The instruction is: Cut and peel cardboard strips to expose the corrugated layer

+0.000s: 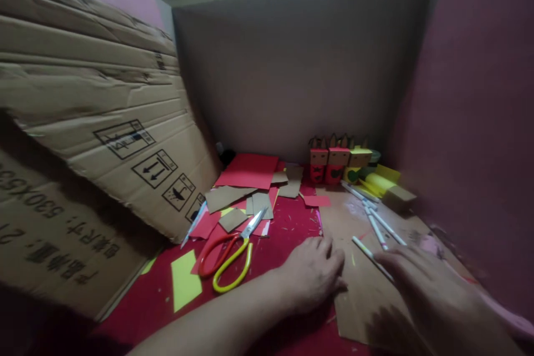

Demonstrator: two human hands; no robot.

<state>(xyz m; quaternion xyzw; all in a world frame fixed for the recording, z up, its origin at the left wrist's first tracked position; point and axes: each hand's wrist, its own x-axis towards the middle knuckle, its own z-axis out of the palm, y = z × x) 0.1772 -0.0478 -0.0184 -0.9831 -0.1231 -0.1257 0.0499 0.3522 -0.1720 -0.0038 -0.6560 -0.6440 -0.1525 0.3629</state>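
My left hand (314,273) rests palm down at the left edge of a flat cardboard sheet (350,311), its fingers loosely bent and a little apart. Nothing shows in it. Over the sheet's right part is my right hand (421,281), fingers stretched and slightly blurred. Its fingertips are at the near end of a white marker (369,255); whether they touch cannot be told. More white markers (377,228) lie just beyond. To the left of my left hand, scissors (231,253) with one red and one yellow handle lie with blades pointing away.
Red paper (248,171), cardboard scraps (229,198) and a yellow paper piece (186,280) lie on the red tabletop (287,228). Small red and yellow decorated boxes (329,164) stand at the back. A big cardboard box (104,94) rises at left, a pink wall (475,122) at right.
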